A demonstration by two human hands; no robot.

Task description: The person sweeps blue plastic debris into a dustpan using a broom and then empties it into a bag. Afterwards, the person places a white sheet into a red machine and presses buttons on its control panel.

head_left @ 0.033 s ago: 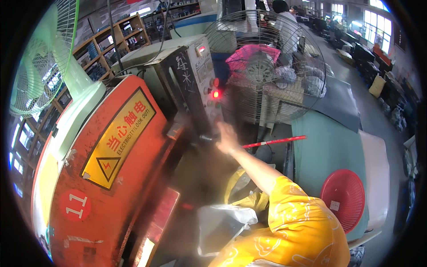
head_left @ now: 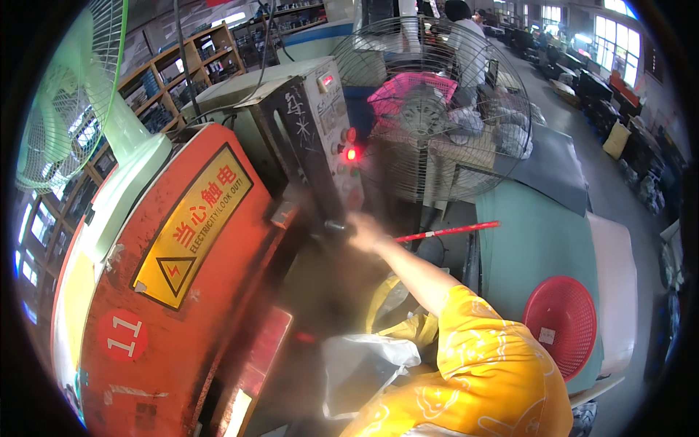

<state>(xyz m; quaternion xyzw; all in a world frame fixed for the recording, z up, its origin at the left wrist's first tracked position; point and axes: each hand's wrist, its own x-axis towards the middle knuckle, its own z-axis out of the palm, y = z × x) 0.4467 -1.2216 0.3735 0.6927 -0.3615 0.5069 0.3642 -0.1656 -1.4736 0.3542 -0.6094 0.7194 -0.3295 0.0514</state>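
Observation:
My right hand (head_left: 364,234), blurred by motion, is at the end of a short dark cylindrical handle (head_left: 336,227) below the control box. Its fingers appear to meet the handle, but whether they close round it is unclear. Above the hand stands the worn grey control box (head_left: 287,109), its front panel (head_left: 342,124) carrying a lit red lamp (head_left: 352,154) and several knobs. A yellow patterned sleeve (head_left: 484,320) covers my upper arm. My left hand is out of sight.
An orange machine housing (head_left: 167,291) with a yellow warning plate fills the left, a green fan (head_left: 124,131) on top. Beyond my hand are a wire-caged fan (head_left: 426,116) and a red-and-white rod (head_left: 451,231). A red basket (head_left: 561,328) sits at right; a white bag (head_left: 371,364) lies below.
My right hand has moved slightly down and left, from beside the lower control panel to the dark handle. The whole view has shifted a little.

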